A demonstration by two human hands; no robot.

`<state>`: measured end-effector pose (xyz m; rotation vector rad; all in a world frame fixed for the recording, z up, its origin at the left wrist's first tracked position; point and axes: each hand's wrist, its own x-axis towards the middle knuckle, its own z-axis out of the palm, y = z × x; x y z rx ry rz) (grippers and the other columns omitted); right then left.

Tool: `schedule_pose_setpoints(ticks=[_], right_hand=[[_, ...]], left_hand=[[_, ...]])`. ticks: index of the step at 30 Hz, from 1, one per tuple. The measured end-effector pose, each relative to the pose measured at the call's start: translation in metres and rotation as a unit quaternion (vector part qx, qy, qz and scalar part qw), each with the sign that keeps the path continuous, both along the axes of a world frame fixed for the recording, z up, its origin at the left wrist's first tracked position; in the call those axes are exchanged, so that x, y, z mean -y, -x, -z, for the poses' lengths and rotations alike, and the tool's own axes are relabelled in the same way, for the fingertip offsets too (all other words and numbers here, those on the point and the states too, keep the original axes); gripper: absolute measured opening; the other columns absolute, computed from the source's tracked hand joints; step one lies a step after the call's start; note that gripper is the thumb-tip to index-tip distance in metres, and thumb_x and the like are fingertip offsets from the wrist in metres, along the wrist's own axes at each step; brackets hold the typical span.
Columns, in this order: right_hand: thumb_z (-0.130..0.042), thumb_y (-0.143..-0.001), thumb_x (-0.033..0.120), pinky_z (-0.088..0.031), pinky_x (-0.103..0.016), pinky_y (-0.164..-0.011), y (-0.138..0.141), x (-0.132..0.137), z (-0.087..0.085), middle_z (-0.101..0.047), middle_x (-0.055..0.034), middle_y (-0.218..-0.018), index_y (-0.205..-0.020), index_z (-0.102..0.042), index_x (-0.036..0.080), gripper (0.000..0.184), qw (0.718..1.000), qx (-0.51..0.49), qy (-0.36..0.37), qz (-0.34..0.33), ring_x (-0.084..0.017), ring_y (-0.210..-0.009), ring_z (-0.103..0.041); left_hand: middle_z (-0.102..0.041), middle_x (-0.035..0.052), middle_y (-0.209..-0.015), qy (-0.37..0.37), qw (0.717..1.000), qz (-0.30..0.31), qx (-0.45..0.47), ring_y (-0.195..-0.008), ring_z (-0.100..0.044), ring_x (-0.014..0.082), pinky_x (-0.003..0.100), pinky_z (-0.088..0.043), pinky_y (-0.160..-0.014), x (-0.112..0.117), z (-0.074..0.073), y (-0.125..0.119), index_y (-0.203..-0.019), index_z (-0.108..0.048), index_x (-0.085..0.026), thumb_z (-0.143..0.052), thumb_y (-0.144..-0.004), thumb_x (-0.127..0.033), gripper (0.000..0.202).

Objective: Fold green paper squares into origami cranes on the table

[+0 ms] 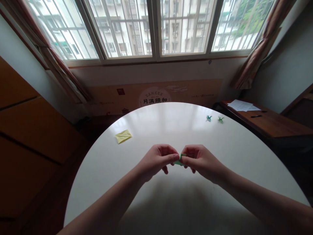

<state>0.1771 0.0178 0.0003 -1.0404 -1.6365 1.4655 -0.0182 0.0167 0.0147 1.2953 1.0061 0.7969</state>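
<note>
Over the middle of a round white table (156, 124), my left hand (157, 160) and my right hand (199, 160) meet fingertip to fingertip. Both pinch a small folded piece of green paper (180, 159), mostly hidden between the fingers. The hands hover just above the tabletop, their shadow falling below them.
A folded yellow paper (123, 136) lies at the table's left. Two tiny paper cranes, one teal (208, 118) and one green (221, 119), stand at the far right. A wooden desk (274, 124) with white sheets (242, 105) is to the right, a wooden cabinet (29, 137) to the left.
</note>
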Motion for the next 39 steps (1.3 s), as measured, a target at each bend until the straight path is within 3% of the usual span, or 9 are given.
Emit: schedule_pose_setpoints(ticks=[8,14,22,25,30,39], right_hand=[[-0.072,-0.08,0.03,-0.04,-0.023,-0.047,-0.001,-0.001,0.001,-0.066,-0.002,-0.063,-0.072,-0.073,0.017,0.015,1.0,0.011,-0.019,-0.006,-0.013,-0.057,-0.055],[-0.071,-0.084,0.04,-0.043,-0.023,-0.047,-0.003,-0.003,0.005,-0.069,-0.0046,-0.071,-0.085,-0.077,0.017,0.023,0.999,0.007,-0.005,-0.035,-0.017,-0.063,-0.059],[-0.066,-0.089,0.049,-0.048,-0.024,-0.05,-0.001,-0.005,0.005,-0.069,-0.0068,-0.078,-0.088,-0.076,0.016,0.035,0.998,-0.013,0.004,-0.061,-0.018,-0.07,-0.061],[-0.071,-0.085,0.047,-0.048,-0.024,-0.051,-0.001,-0.005,0.006,-0.069,-0.0053,-0.08,-0.088,-0.074,0.017,0.03,0.998,-0.035,-0.001,-0.053,-0.017,-0.07,-0.061],[-0.074,-0.084,0.04,-0.048,-0.024,-0.052,-0.002,-0.003,0.003,-0.068,-0.0044,-0.079,-0.084,-0.073,0.017,0.023,0.995,-0.096,0.036,-0.013,-0.016,-0.069,-0.06],[-0.074,-0.084,0.036,-0.043,-0.022,-0.051,0.0,0.0,-0.001,-0.065,-0.0023,-0.071,-0.077,-0.072,0.018,0.02,0.991,-0.124,0.028,0.037,-0.015,-0.066,-0.058]], left_hand=[[-0.061,0.0023,-0.06,-0.063,0.992,-0.02,-0.105,-0.055,-0.055,0.0136,0.02,-0.047,-0.039,0.001,-0.003,-0.001,-0.075,-0.072,-0.013,-0.074,-0.074,-0.04,0.027],[-0.061,0.0018,-0.06,-0.089,0.986,-0.025,-0.137,-0.053,-0.054,0.0133,0.021,-0.046,-0.04,0.003,-0.004,-0.001,-0.072,-0.07,-0.014,-0.069,-0.078,-0.041,0.027],[-0.068,0.0034,-0.066,-0.183,0.956,-0.04,-0.227,-0.053,-0.054,0.0124,0.021,-0.042,-0.046,0.007,-0.009,0.001,-0.071,-0.07,-0.016,-0.065,-0.082,-0.033,0.021],[-0.065,0.0029,-0.064,-0.151,0.97,-0.031,-0.187,-0.052,-0.053,0.0124,0.021,-0.043,-0.044,0.006,-0.009,0.001,-0.073,-0.07,-0.015,-0.066,-0.081,-0.034,0.021],[-0.062,0.0048,-0.07,-0.027,0.998,-0.051,-0.033,-0.058,-0.052,0.0131,0.019,-0.044,-0.039,0.002,-0.009,0.0,-0.073,-0.069,-0.013,-0.067,-0.078,-0.044,0.031],[-0.06,0.0027,-0.066,-0.067,0.995,-0.039,-0.06,-0.06,-0.054,0.0132,0.018,-0.047,-0.041,0.006,-0.011,-0.001,-0.083,-0.071,-0.01,-0.068,-0.081,-0.039,0.029]])
